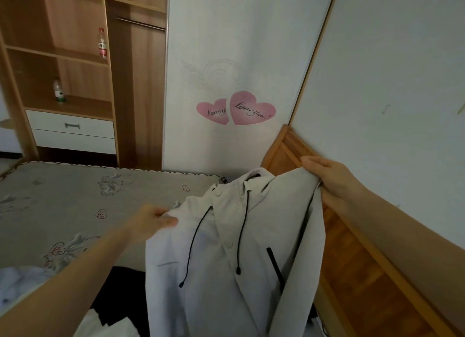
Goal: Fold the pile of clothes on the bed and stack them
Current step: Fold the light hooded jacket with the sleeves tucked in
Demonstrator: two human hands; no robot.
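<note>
At the lower left of the frame, a white garment [17,284] and a black garment [120,294] lay on the grey mattress [63,193]. Left of centre, the left hand [148,219] pinched one shoulder of a pale grey hooded jacket [226,261], held up in the lower middle. At the right, the right hand [327,178] gripped the other shoulder, fingers curled over the fabric, beside the wooden headboard [352,248].

Room's pretty plain: white plaster wall [390,72] on the right with a few scuffs, and a white wardrobe panel [226,47] with two pink heart stickers [236,109] reading "Love you". Left of that sits an open light-brown wooden shelving unit [75,47] with two white drawers [73,131] and two clear plastic bottles [102,43] on separate shelves. An orange-brown wooden headboard [352,248] runs along the wall. Soft, even light.
</note>
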